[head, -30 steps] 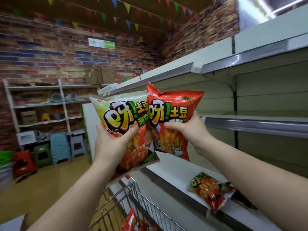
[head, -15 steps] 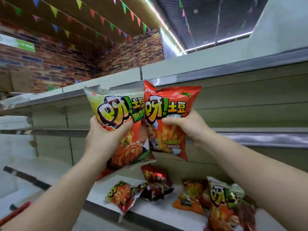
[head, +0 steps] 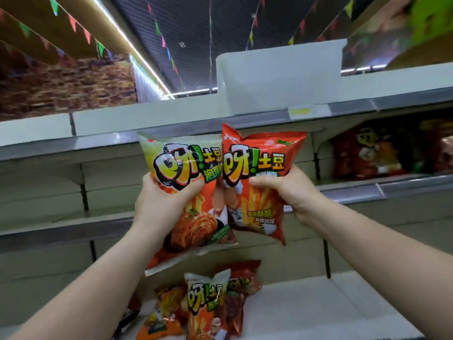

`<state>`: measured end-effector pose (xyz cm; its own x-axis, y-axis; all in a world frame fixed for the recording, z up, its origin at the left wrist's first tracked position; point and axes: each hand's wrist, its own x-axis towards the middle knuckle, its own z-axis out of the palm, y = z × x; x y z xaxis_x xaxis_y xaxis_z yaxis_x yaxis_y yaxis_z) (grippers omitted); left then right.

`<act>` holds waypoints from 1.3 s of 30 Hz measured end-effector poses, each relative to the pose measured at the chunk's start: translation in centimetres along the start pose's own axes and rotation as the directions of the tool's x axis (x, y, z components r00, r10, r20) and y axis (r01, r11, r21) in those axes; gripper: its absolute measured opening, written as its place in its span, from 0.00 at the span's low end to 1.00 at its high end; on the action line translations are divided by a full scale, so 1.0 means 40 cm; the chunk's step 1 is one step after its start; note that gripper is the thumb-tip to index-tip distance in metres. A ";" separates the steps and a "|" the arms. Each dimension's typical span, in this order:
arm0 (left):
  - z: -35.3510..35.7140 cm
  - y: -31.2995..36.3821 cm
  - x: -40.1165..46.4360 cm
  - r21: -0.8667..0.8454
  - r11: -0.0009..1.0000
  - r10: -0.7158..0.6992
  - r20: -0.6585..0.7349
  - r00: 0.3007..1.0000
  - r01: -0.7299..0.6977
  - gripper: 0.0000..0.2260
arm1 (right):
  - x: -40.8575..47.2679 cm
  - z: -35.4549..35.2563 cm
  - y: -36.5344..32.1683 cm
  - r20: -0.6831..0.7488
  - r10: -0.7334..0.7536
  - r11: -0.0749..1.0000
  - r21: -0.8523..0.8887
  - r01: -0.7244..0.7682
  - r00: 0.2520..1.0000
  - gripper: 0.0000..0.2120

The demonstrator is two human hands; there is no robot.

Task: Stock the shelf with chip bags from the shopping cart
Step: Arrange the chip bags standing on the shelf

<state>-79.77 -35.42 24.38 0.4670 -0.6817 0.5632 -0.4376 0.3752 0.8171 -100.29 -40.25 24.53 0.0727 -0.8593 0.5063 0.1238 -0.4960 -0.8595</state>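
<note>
Now a green chip bag (head: 181, 190) is gripped by the left hand (head: 161, 204), a red chip bag (head: 259, 182) by the right hand (head: 286, 190); both are best stood upright on the shelf (head: 367, 190).

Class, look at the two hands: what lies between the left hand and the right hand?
In the head view, two chip bags: the green-topped bag held by the left hand and the red bag held by the right hand, edges touching.

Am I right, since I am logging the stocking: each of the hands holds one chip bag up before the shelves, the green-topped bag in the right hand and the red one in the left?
Not quite. The head view shows the sides swapped: the left hand grips the green-topped bag and the right hand grips the red bag. The rest stands: one chip bag each, held up before the shelves.
</note>
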 end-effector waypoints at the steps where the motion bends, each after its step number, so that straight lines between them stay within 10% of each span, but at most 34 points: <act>1: 0.025 0.003 0.001 -0.019 1.000 -0.002 0.036 0.999 0.003 0.34 | -0.009 -0.027 -0.004 -0.035 -0.003 1.000 -0.013 0.002 0.999 0.18; 20: 0.299 0.028 -0.081 -0.207 0.976 0.057 0.538 0.841 0.066 0.36 | -0.191 -0.275 -0.006 -0.489 0.030 0.978 -0.166 -0.126 0.872 0.14; 39: 0.735 0.190 -0.178 -0.257 0.962 0.045 0.483 0.874 0.093 0.29 | -0.110 -0.806 -0.036 -0.546 0.065 0.969 -0.164 -0.182 0.835 0.07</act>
<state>-109.01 -46.16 22.97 0.0177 -0.8828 0.4695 -0.1805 0.4590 0.8699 -132.71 -39.78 21.27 -0.4716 -0.8181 0.3290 -0.0560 -0.3446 -0.9371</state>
